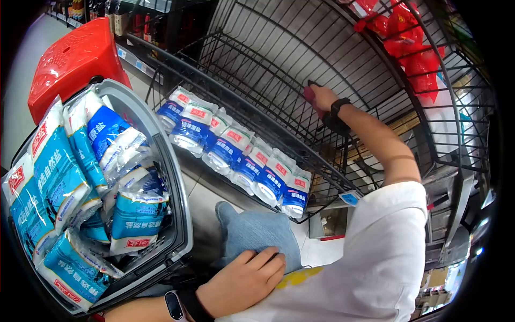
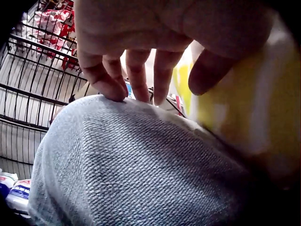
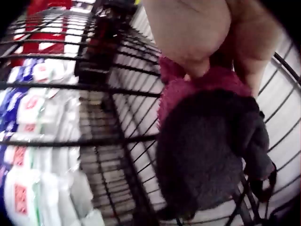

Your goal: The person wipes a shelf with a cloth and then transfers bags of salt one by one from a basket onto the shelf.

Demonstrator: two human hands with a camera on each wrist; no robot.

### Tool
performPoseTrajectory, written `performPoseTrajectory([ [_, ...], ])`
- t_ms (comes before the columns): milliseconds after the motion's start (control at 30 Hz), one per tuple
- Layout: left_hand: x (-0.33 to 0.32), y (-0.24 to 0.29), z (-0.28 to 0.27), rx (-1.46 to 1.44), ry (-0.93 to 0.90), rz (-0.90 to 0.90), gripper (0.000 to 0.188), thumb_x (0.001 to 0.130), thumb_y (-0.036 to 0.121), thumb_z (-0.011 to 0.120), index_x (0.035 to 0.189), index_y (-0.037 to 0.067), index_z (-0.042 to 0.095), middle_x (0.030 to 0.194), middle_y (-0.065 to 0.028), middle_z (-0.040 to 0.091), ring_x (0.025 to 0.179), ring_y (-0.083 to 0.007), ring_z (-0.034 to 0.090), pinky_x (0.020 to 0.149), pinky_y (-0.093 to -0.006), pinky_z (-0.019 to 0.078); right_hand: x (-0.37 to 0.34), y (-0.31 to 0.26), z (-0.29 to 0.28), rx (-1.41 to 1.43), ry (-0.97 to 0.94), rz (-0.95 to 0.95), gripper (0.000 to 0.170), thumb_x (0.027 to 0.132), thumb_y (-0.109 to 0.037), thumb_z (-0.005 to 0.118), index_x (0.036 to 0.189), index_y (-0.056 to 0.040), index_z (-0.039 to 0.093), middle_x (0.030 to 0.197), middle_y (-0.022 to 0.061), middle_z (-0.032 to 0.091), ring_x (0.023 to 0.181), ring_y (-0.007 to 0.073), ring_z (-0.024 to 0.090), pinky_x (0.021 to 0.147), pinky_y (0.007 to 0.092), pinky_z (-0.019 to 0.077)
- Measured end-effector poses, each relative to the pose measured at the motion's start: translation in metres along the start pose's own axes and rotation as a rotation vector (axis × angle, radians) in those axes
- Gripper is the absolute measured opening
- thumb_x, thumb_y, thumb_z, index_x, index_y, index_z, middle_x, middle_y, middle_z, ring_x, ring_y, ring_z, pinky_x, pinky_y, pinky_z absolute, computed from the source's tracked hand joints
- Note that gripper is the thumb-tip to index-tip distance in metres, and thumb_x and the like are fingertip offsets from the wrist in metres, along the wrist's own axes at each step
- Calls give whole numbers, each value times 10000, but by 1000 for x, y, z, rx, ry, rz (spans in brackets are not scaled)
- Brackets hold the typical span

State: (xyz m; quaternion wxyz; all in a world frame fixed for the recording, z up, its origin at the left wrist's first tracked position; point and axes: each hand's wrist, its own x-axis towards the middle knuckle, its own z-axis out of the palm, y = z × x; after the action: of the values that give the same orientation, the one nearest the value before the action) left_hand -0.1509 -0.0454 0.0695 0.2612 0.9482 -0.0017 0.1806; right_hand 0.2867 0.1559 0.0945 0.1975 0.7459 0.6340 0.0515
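Note:
My right hand [image 1: 323, 98] reaches inside a black wire shelf basket [image 1: 279, 75]. It grips a cloth [image 3: 200, 146], maroon on one side and dark grey on the other, which hangs down against the wires in the right wrist view. My left hand [image 1: 247, 282] rests on the knee of the blue jeans [image 1: 263, 231]. In the left wrist view its fingers [image 2: 137, 77] are spread and bent lightly over the denim, with nothing held. Blue-and-white bags of salt [image 1: 230, 147] stand in a row along the front of the wire basket.
A grey shopping basket [image 1: 185, 214] full of teal and blue salt bags [image 1: 61, 166] stands at the left. Behind it is a red plastic stool [image 1: 75, 64]. Red packages [image 1: 407, 32] lie in an upper wire rack at the right. Bottles [image 1: 119, 19] line a shelf farther back.

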Motion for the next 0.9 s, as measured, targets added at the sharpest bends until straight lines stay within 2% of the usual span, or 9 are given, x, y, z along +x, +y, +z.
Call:
performPoseTrajectory([
  [167,-7,5,-1,3,16,-17,357,784,201,487,1077,2,533,1121,-108,510,1073,-236,459,795,-312,394,19,2,6,-17,-158,92,481,722,-11,550,1179,9,399,932,246,591,798,364,605,614,420,496],
  [233,-8,5,-2,36,15,-17,356,779,197,487,1074,2,535,1116,-110,513,1067,-243,462,793,-317,399,6,0,-4,-24,-149,7,464,655,-69,600,1095,19,484,873,237,606,772,323,619,554,398,498],
  [300,-10,5,-3,60,13,-24,355,775,193,488,1070,3,537,1111,-111,516,1062,-250,465,792,-322,404,-25,-19,-25,-84,-445,-175,417,593,-169,657,964,0,565,781,196,619,779,337,609,656,378,499],
  [367,-10,4,-4,44,-6,-48,357,772,194,492,1071,4,537,1115,-114,512,1068,-258,459,791,-331,403,-65,-51,-55,193,-562,-355,397,547,-183,684,885,6,595,741,167,629,721,283,633,618,345,504],
  [433,-8,3,-4,33,6,-34,334,779,185,484,1052,2,544,1096,-113,519,1060,-251,463,785,-324,401,-89,-67,-58,7,-544,-469,392,554,-176,702,887,-2,591,736,133,636,646,224,638,559,321,505],
  [567,-9,9,-12,67,99,-100,307,764,162,464,1020,13,544,1051,-85,508,1038,-218,454,792,-308,370,-112,-69,-35,420,-916,-212,409,533,-145,726,891,9,602,731,105,628,647,193,621,557,317,493],
  [700,-6,6,-11,15,79,-87,327,764,162,458,1031,-11,537,1062,-102,504,1043,-231,449,803,-317,368,-125,-64,-40,648,-532,153,318,605,-54,666,897,31,574,745,131,621,654,205,644,475,309,553],
  [833,-3,7,-10,28,63,-77,336,760,162,463,1039,-10,535,1067,-104,502,1057,-230,443,817,-320,366,-93,-43,-32,355,-378,140,299,648,-11,570,943,31,567,828,200,614,749,310,634,539,352,555],
  [900,-3,10,-9,23,59,-77,339,759,163,465,1043,-10,534,1066,-104,501,1063,-229,440,819,-322,366,-70,-12,-7,105,-93,40,260,650,-8,566,907,35,569,860,236,597,820,354,602,637,393,519],
])
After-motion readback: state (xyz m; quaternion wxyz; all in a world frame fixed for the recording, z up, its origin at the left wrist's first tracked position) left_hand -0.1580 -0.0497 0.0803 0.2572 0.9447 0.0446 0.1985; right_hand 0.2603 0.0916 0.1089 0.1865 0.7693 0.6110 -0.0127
